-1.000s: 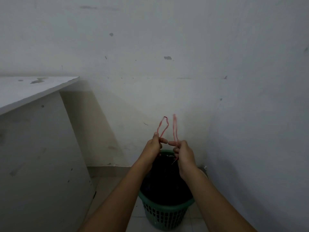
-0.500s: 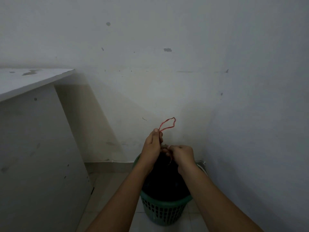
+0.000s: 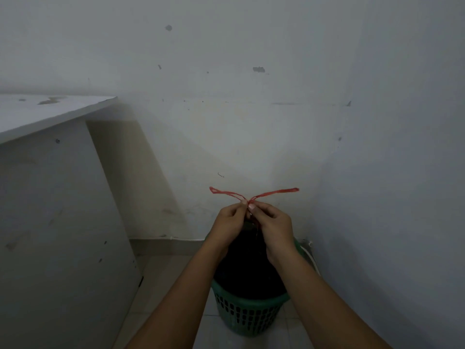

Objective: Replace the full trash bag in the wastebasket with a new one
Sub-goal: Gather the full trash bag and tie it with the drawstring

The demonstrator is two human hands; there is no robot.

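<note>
The left hand (image 3: 230, 219) and right hand (image 3: 273, 222) meet fingertip to fingertip, both pinching the thin red drawstring (image 3: 254, 195), whose two loops stick out sideways. Below sits the black plastic trash bag (image 3: 247, 268) inside the green slotted plastic wastebasket (image 3: 245, 316), in a corner of the white wall (image 3: 251, 122). A white cabinet (image 3: 50, 197) stands left.

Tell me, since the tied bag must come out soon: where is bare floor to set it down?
Bare tiled floor lies left of the green wastebasket, bordered by the white cabinet. Right of the basket it is crowded: the wall stands close, with a white cord there.
</note>
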